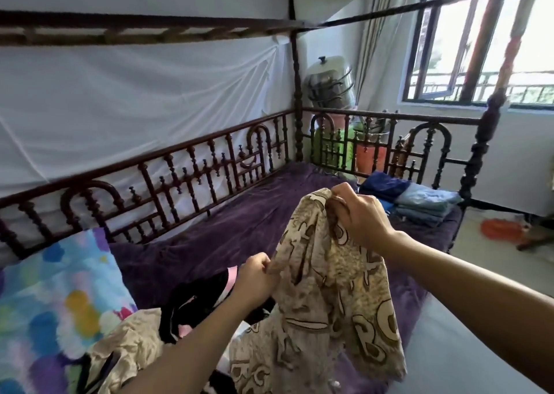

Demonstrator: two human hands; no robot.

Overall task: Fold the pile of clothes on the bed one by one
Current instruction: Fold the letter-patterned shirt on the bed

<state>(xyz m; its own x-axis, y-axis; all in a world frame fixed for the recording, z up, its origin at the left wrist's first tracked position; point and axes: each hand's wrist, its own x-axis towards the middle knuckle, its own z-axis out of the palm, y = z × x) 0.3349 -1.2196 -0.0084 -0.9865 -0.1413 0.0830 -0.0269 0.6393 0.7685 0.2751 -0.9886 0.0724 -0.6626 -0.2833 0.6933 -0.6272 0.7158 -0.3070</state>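
A beige garment with brown letter print hangs lifted over the purple bedspread. My right hand grips its top edge high up. Lower and to the left, my left hand pinches another edge of the same garment. Under it lies the unfolded pile: a black and pink piece and another beige printed piece. A stack of folded blue clothes sits at the far right corner of the bed.
A colourful pillow lies at the left. A dark carved wooden rail runs along the back and foot of the bed, with white netting behind. Pots and buckets stand beyond the foot rail. An orange object lies on the floor.
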